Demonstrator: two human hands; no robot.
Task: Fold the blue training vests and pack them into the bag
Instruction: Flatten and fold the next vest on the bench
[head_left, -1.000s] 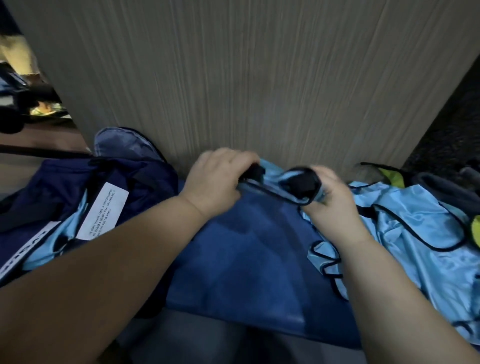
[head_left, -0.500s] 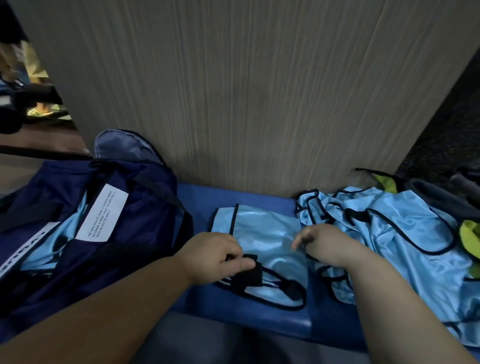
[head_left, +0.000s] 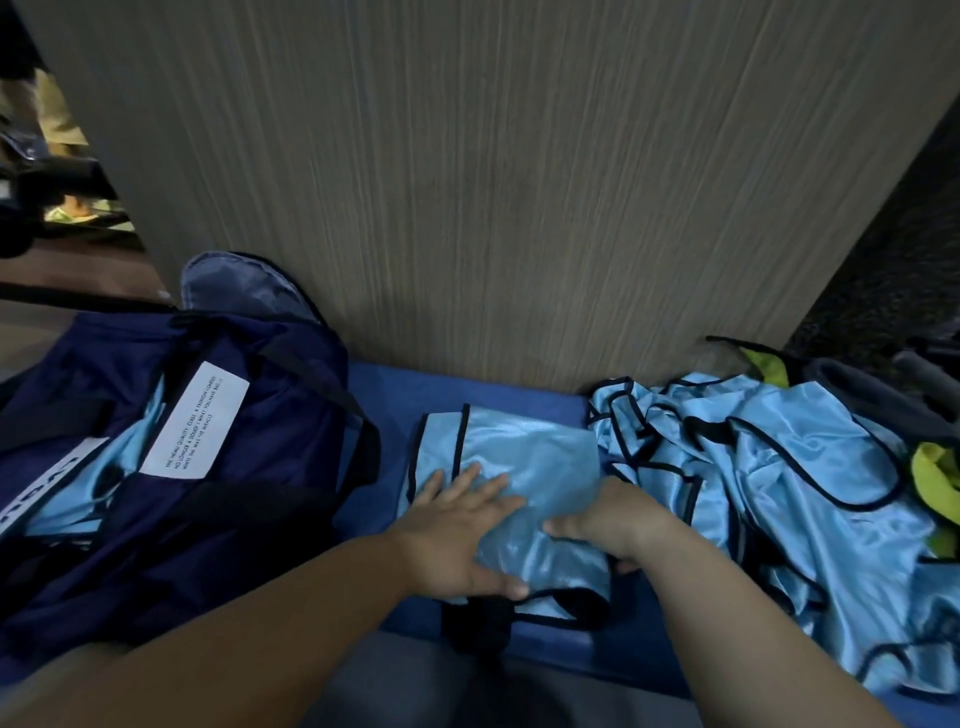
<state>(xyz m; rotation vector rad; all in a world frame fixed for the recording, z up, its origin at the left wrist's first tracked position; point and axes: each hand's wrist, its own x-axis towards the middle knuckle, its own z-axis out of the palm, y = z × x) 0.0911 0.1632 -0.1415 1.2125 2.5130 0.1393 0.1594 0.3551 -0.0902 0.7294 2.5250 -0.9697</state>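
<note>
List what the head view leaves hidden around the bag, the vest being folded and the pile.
Head view, bag: its dark flaps and the left edge hide how many vests are inside.
Head view, pile of vests: tangled and cut by the right edge, uncountable.
Head view, right hand: its own back hides whether fingers pinch the folded vest.

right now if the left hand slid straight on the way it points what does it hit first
The left hand lies flat on the folded vest; beyond it, probably the wood-grain panel, perhaps the vest pile.
</note>
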